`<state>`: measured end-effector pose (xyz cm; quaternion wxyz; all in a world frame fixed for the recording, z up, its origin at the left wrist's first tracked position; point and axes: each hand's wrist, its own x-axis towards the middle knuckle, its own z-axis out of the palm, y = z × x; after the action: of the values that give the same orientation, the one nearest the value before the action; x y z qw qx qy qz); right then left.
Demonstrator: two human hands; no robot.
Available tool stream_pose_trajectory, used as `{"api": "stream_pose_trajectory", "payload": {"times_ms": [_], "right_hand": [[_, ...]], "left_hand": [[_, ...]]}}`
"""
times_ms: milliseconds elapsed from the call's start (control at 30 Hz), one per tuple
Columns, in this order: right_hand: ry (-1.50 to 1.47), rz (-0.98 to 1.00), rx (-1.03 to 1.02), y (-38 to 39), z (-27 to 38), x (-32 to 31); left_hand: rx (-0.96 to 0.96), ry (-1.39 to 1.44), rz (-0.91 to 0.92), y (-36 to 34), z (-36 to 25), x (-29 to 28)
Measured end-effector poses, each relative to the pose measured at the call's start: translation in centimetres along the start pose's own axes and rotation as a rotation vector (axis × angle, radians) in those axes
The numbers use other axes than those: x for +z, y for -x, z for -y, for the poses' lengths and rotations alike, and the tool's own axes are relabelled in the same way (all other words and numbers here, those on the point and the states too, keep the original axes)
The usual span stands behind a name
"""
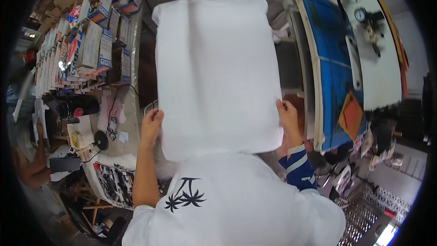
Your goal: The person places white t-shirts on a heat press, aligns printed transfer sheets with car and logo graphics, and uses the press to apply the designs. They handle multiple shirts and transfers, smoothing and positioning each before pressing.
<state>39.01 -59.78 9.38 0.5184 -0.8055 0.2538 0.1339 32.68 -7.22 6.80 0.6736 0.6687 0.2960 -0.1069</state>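
In front of me, white fabric (223,73) lies stretched over a flat board with rounded corners; it looks like a garment pulled over a platen. A faint lengthwise shadow or crease runs down its left half. At the near left edge my left hand (152,124) is closed, its fingertips pinching the white fabric. My right hand (287,116) mirrors it at the near right edge, also closed on the fabric. A blue and white striped band (298,166) covers part of my right forearm. Folded cloth (283,32) shows past the board's right edge.
Stacked open cartons (95,41) crowd the left bench. Below them are a black cylinder (82,106), a tape roll (81,137) and a phone-like device (64,164). Another person's arm (34,168) shows far left. A blue framed screen (334,64) and a pressure gauge (360,15) stand right.
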Motion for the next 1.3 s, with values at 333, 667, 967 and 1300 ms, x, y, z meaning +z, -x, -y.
{"api": "stream_pose_trajectory", "payload": {"times_ms": [333,667,967,1300], "right_hand": [[-0.655,0.190,0.174,3.1,-5.5,-3.7],[-0.582,0.163,0.120,3.3,-7.8,-3.5],[-0.618,0.125,0.095,4.4,-7.9,-4.2],[-0.419,0.007,-0.054,4.4,-8.6,-3.2]], "left_hand": [[-0.118,0.264,0.201,3.8,2.2,-4.5],[-0.127,0.353,0.246,6.2,3.4,-4.2],[-0.153,0.341,0.193,6.0,3.9,-4.5],[-0.070,0.256,0.141,6.9,3.2,-2.4]]}}
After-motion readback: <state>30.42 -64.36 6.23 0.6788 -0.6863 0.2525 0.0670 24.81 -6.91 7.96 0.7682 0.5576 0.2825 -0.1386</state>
